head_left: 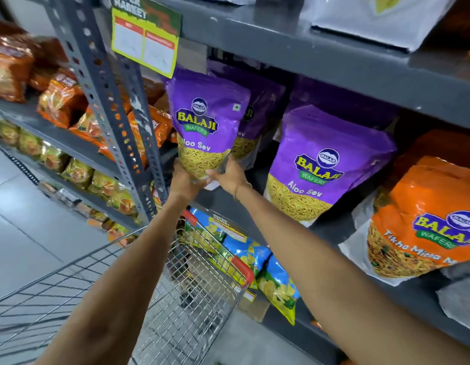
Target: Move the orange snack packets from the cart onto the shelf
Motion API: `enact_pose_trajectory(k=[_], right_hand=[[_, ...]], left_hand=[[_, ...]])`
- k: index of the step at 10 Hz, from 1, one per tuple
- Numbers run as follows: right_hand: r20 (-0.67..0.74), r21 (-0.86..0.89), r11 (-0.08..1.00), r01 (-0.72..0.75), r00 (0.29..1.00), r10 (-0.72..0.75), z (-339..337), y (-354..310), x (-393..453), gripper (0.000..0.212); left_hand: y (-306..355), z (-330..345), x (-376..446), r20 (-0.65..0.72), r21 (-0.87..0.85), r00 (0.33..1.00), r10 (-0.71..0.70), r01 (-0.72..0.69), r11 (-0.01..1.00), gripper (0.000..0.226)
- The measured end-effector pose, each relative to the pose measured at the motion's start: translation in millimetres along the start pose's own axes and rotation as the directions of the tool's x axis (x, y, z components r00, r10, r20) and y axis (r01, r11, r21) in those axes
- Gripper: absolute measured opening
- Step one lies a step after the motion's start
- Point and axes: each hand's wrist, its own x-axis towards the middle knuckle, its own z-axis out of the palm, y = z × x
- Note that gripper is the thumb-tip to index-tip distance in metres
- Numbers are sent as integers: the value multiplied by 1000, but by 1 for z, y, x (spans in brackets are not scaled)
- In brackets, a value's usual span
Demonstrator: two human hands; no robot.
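"Balaji Wafers Aloo Sev" on purple packets [206, 122], "Balaji Wafers Tikha Mitha" on orange packet [426, 222], "Super Market" on shelf sign [144, 35]

Purple Balaji Aloo Sev packets [328, 164] stand upright under a yellow-green price sign [145, 39]. Blue chip bags [257, 259] fill the row below. Grey floor tiles [25, 233] stretch leftward.

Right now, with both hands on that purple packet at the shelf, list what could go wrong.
1. The left hand and right hand pinch only the bottom edge of the purple Aloo Sev packet, so it could flop forward and fall into the cart.
2. Pushing it back may topple the purple packet behind it.
3. The packet in hand is purple; the orange packet is the task's kind.
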Motion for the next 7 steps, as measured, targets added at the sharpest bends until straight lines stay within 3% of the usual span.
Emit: enact_pose_trajectory(k=[1, 2, 4, 6, 7], right_hand=[[-114, -17, 1000, 18, 993, -20, 6, 7, -1, 48], [-170, -22, 1000, 12, 985, -16, 3, 19, -7, 39], [-159, -46, 999, 21, 987, -28, -10, 27, -8, 40], [-99, -72, 997, -20, 995, 13, -12, 21, -16, 43], [-160, -108, 993, 50, 985, -67, -14, 20, -32, 57]], left_hand=[[6, 1, -1, 7, -31, 998, 59, -59, 998, 84], [7, 7, -5, 35, -33, 987, 154, -153, 988, 83], [17, 17, -17, -18, -41, 974, 225, -225, 973, 72], [17, 16, -21, 3, 94, 994, 113, -113, 989, 98], [19, 27, -32, -27, 174, 999, 46, -40, 984, 110]])
